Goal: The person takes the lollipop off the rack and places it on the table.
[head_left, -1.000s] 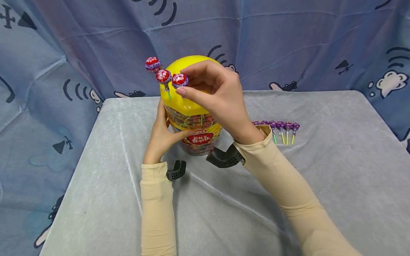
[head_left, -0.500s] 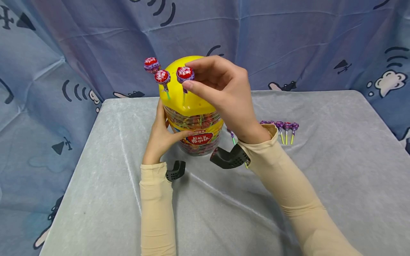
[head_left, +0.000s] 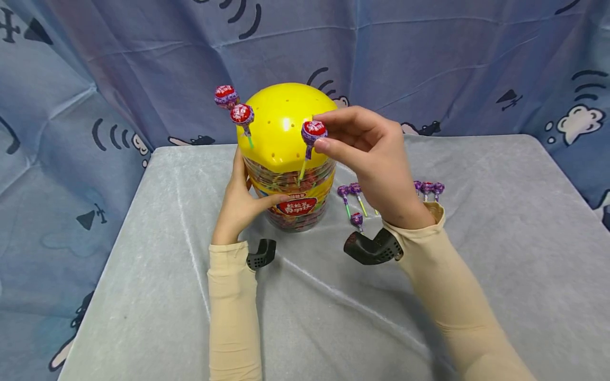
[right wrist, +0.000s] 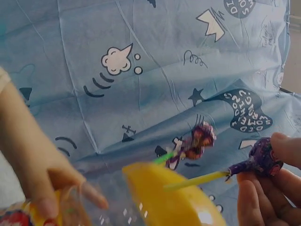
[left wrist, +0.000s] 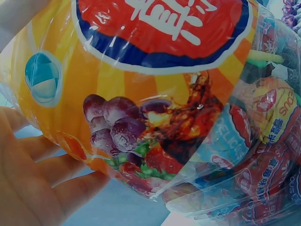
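A clear jar (head_left: pixel 294 211) full of wrapped sweets, with a yellow domed lid (head_left: pixel 281 127) dotted with small holes, stands on the table. My left hand (head_left: pixel 240 203) grips its left side, thumb across the label; in the left wrist view the fingers curve round the printed fruit label (left wrist: pixel 127 127). Two lollipops, one nearer (head_left: pixel 242 114) and one farther (head_left: pixel 226 97), stick out of the lid's left side. My right hand (head_left: pixel 376 164) pinches a purple-red lollipop (head_left: pixel 314 130) by its head, its yellow stick (right wrist: pixel 197 180) pointing down in front of the lid's right edge.
More purple lollipops lie right of the jar, some near it (head_left: pixel 344 191) and others (head_left: pixel 427 188) farther right, partly hidden by the right hand. A grey cloth covers the table (head_left: pixel 305 307). Behind hangs a blue patterned curtain (head_left: pixel 429 63).
My right hand has moved right and a little down with its lollipop, from over the lid's front to its right edge, uncovering the lid's holes. The left hand and jar stay put.
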`<state>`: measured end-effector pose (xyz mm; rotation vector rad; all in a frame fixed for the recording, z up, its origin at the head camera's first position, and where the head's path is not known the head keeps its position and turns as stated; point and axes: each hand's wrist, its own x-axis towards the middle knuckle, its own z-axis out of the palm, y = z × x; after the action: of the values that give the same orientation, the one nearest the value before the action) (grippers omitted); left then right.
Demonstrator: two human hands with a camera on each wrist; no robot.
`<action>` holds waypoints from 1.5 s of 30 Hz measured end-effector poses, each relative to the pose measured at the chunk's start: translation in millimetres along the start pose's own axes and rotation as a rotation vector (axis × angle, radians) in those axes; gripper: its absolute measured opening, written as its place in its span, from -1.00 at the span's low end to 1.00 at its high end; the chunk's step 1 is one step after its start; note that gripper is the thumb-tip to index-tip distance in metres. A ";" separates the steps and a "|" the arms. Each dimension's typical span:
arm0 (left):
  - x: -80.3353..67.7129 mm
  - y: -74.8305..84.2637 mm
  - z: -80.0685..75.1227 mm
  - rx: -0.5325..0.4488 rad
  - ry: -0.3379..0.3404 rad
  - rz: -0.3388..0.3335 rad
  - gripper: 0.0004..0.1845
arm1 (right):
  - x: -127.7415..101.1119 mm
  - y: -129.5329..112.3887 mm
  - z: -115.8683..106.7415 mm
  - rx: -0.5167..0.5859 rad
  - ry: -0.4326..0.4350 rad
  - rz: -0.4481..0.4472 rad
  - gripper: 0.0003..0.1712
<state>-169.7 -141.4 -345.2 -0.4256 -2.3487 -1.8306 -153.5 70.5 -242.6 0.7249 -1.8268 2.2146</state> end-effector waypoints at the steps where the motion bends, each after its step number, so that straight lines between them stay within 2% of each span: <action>1: -0.1 -0.2 0.1 0.002 0.000 0.000 0.21 | -2.7 0.8 -2.9 0.004 0.004 0.009 -0.74; 5: 1.5 -10.3 1.0 0.005 0.005 0.017 0.23 | -12.7 5.1 -14.8 0.026 0.016 0.035 -0.74; 18: 1.4 -3.0 1.9 0.010 -0.006 -0.010 0.26 | -40.4 18.1 -44.1 0.013 0.071 0.100 -0.61; 24: 2.5 -8.3 2.5 0.003 -0.003 0.013 0.26 | -52.5 27.0 -56.4 0.030 0.069 0.150 -0.65; 28: 2.6 -10.7 2.7 0.001 0.000 0.027 0.24 | -59.5 33.0 -65.2 0.001 0.072 0.176 -0.68; 40: 2.8 -10.2 1.0 0.016 -0.001 0.026 0.24 | -81.3 50.7 -95.4 -0.078 0.067 0.303 -0.73; 45: 2.1 -11.0 -0.3 0.026 -0.001 0.012 0.23 | -86.9 62.9 -107.5 -0.080 0.060 0.357 -0.78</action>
<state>-175.0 -143.9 -354.8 -0.4367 -2.3622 -1.7926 -132.7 173.7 -352.1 0.3331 -2.1388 2.3198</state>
